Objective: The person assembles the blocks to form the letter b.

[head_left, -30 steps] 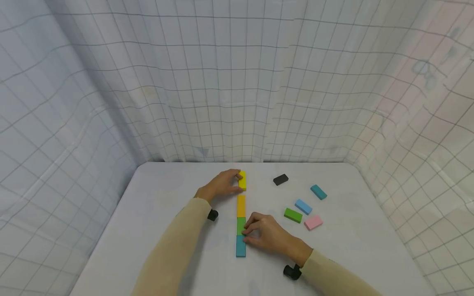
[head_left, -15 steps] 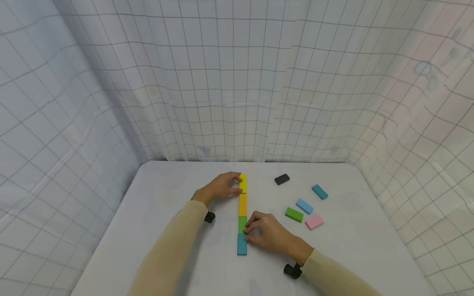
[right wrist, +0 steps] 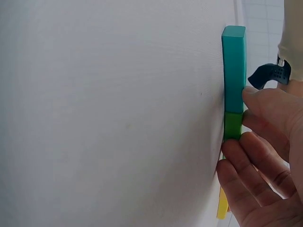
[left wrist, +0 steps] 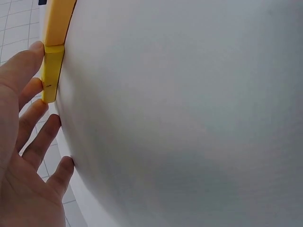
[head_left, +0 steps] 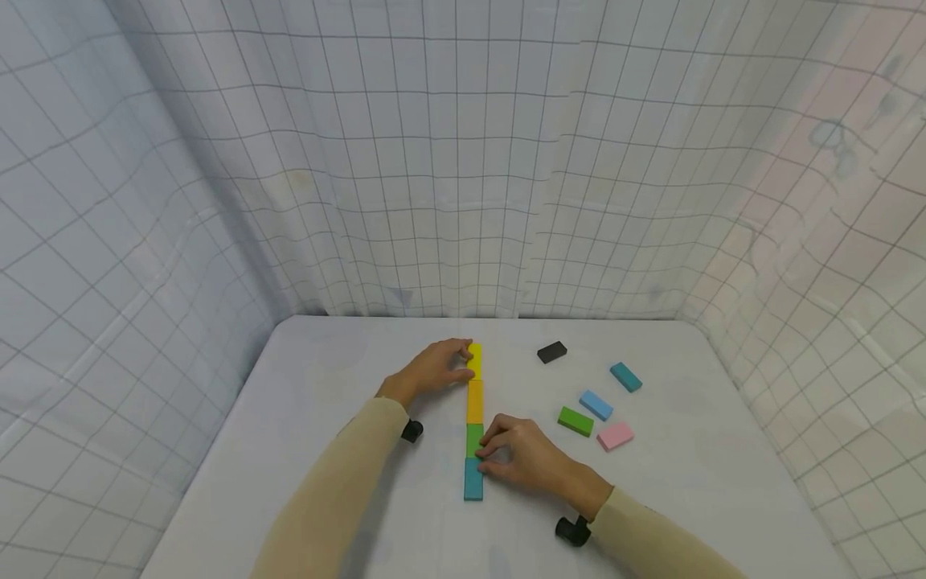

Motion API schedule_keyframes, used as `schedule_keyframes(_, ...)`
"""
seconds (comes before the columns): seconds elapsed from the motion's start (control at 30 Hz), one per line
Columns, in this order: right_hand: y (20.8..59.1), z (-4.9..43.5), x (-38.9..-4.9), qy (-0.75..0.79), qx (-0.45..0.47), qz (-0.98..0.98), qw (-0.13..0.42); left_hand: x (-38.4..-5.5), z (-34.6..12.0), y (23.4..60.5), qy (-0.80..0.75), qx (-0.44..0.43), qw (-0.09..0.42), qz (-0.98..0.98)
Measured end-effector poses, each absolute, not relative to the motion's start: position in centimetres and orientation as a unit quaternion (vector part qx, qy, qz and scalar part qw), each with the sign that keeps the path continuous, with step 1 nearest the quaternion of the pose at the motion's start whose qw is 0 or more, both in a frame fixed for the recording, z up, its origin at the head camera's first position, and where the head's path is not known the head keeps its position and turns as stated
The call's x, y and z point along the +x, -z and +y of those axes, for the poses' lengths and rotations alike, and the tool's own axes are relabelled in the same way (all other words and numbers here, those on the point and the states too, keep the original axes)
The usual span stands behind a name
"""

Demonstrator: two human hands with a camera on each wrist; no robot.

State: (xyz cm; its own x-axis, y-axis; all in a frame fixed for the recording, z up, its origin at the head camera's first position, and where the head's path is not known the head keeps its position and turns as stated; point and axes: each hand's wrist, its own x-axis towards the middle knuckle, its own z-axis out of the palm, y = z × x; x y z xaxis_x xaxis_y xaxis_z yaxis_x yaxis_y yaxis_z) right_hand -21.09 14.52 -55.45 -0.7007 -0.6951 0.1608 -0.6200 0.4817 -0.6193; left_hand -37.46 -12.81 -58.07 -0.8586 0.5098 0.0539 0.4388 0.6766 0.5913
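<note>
A straight row of flat blocks runs away from me in the head view: teal (head_left: 473, 481), green (head_left: 473, 434), orange (head_left: 474, 402) and yellow (head_left: 475, 358), end to end. My left hand (head_left: 432, 368) holds the yellow block from its left side. In the left wrist view the thumb (left wrist: 33, 54) lies near the yellow-orange joint, with fingertips along the block and at its far end. From the right, my right hand (head_left: 531, 458) touches the row. Its thumb (right wrist: 251, 97) rests against the teal block and its bent fingers against the green one.
Loose blocks lie on the right of the white table (head_left: 694, 482): black (head_left: 552, 352), teal (head_left: 625, 377), light blue (head_left: 596, 405), green (head_left: 575, 421) and pink (head_left: 615, 437). Grid-patterned curtains (head_left: 477, 177) enclose the table's back and sides.
The yellow block has come towards me with my left hand, and its gap to the orange block has gone. My right hand has stayed at the teal-green joint.
</note>
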Motion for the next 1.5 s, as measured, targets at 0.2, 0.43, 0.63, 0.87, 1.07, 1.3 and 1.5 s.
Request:
schedule_keyframes(0.2,55.4,14.5,-21.1,0.333,-0.389,0.858,0.046,-37.1,-12.8,57.8,-0.309,0.267,0.042,0.912)
schedule_keyframes(0.43,55.5,14.5,-21.1,0.333,-0.387,0.858,0.052,-35.6,-12.4,56.2,-0.322,0.25,0.056,0.912)
schedule_keyframes(0.63,55.5,14.7,-21.0,0.33,-0.382,0.861,0.057,-36.3,-12.3,57.5,-0.299,0.256,0.04,0.918)
schedule_keyframes(0.87,55.4,14.7,-21.1,0.332,-0.381,0.861,0.057,-37.1,-12.3,58.3,-0.293,0.247,0.046,0.922)
schedule_keyframes(1.07,55.4,14.6,-21.1,0.336,-0.381,0.86,0.061,-36.7,-12.3,58.0,-0.299,0.253,0.039,0.919)
schedule_keyframes(1.3,55.4,14.5,-21.1,0.335,-0.386,0.858,0.052,-35.7,-12.3,56.9,-0.283,0.255,0.029,0.924)
schedule_keyframes(1.5,55.7,14.5,-21.2,0.333,-0.393,0.856,0.039,-33.4,-11.7,54.1,-0.276,0.213,0.064,0.935)
